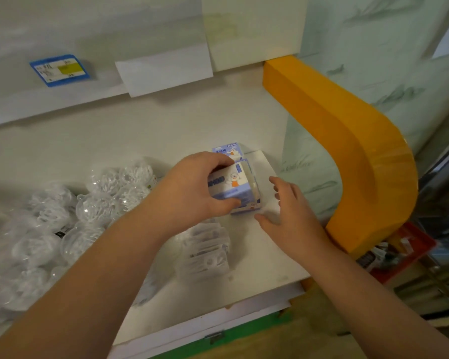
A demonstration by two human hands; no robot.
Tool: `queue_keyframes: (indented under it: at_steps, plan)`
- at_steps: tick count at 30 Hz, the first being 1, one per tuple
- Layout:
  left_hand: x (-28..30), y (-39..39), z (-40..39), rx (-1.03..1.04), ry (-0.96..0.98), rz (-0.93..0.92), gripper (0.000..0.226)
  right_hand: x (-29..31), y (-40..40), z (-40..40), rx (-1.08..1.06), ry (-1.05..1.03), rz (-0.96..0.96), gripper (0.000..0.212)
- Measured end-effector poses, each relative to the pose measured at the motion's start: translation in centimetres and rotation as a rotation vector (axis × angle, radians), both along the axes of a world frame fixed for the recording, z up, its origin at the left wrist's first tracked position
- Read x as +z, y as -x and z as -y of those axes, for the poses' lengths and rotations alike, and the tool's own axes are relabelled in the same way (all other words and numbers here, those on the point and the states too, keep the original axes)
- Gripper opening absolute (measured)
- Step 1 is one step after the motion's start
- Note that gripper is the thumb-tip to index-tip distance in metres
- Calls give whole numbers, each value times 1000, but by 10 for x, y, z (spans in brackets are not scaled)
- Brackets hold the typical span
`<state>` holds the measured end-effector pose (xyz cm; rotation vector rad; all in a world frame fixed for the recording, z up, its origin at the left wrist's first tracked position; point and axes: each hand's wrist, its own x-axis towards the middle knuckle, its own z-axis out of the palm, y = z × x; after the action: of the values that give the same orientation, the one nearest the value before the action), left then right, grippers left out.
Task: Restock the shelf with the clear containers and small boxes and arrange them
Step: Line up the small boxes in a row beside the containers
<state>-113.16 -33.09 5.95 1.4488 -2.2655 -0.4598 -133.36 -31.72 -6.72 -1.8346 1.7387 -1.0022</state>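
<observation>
My left hand (192,189) grips a small white-and-purple box (235,186) with a cartoon bear, holding it on the white shelf (267,265) near its right end. A second box of the same kind (227,149) stands right behind it. My right hand (285,211) hovers just right of the held box, fingers spread and relaxed, holding nothing. Several round clear containers (96,206) filled with white cotton swabs cover the left part of the shelf. A rectangular clear container (205,250) lies in front of the boxes, below my left wrist.
An orange curved end panel (347,141) borders the shelf on the right. Above, the upper shelf edge carries a blue price tag (60,69) and a blank white label (163,71). A red basket (402,251) with goods sits lower right.
</observation>
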Motion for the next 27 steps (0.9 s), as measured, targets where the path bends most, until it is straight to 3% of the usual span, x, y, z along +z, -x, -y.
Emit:
queue_keyframes:
  at_steps: [4,7,12,15,17,27]
  plan:
    - [-6,20,-11,-83,13,70,56,14,7,-21,-41,68,227,36]
    - [-19,35,-14,-124,46,159,57,32,8,-36,-14,-75,447,21]
    - [-40,51,-17,-148,83,251,56,39,6,-35,149,-309,572,36]
    - [-41,46,-19,-171,31,196,44,32,12,-32,141,-305,451,64]
    - [-37,39,-18,-160,4,175,40,26,15,-31,148,-292,374,71]
    - [-12,-13,-27,100,-123,236,52,10,5,-28,177,-216,219,65]
